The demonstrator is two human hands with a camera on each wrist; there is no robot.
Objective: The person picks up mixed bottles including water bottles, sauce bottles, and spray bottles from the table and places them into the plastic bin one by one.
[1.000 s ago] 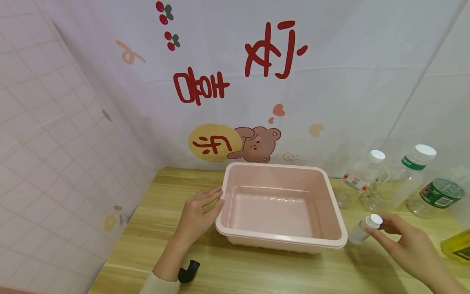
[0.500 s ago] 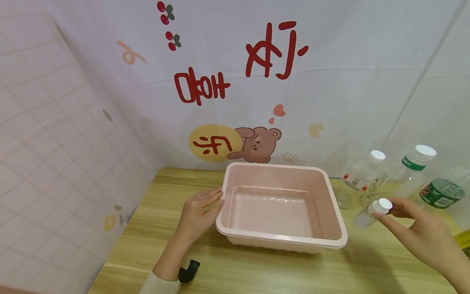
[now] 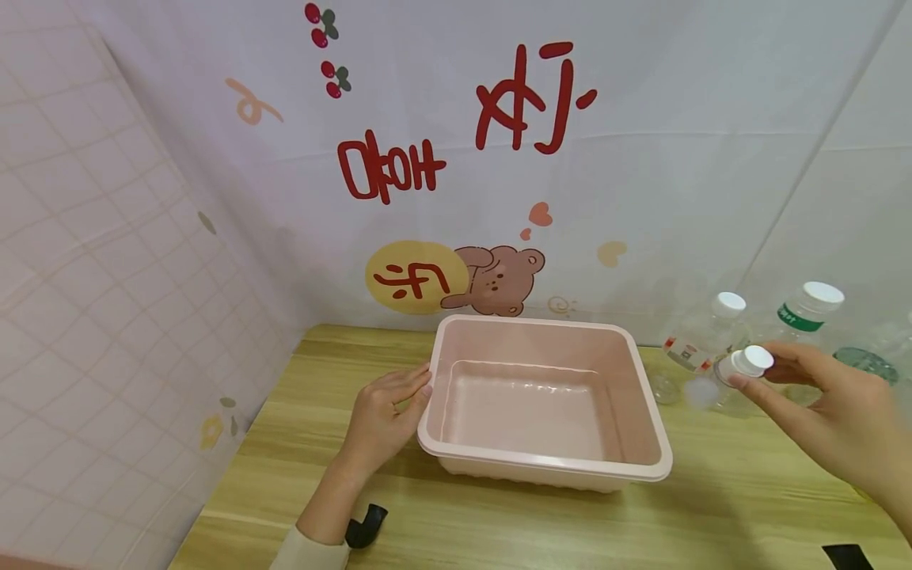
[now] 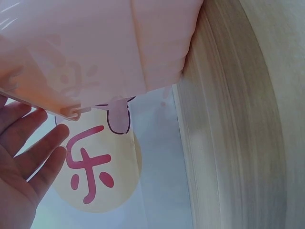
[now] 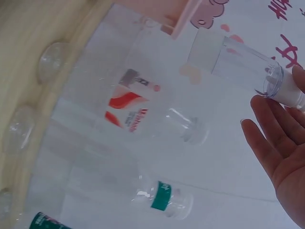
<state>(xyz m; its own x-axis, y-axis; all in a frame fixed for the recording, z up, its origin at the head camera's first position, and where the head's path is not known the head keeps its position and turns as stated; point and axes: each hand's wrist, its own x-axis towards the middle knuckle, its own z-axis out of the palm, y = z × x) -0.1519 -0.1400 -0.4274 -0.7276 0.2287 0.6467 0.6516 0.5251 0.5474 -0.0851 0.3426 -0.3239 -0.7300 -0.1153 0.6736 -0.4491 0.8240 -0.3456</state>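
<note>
A pale pink plastic basin (image 3: 545,463) stands on the wooden table. My left hand (image 3: 388,408) touches its left rim; in the left wrist view the extended fingers (image 4: 43,155) lie at the rim's underside. To the right of the basin, my right hand (image 3: 830,396) pinches a small clear cylindrical bottle (image 5: 245,64) with a white cap (image 3: 757,360) between thumb and fingers, near the cap. That bottle is raised and tilted, its base pointing toward the basin. Part of the cap is hidden by the fingers in the right wrist view.
Behind the right hand stand clear bottles: one with a red-and-white label (image 3: 687,354), one with a green neck band (image 3: 799,318), and one with a dark green label (image 5: 45,222). A black curved piece (image 3: 366,528) shows beside the left forearm. A patterned cloth (image 3: 641,174) hangs behind.
My right hand has lifted the small bottle up and to the right, away from the tabletop beside the basin and toward the clear bottles. My left hand and the basin have stayed put.
</note>
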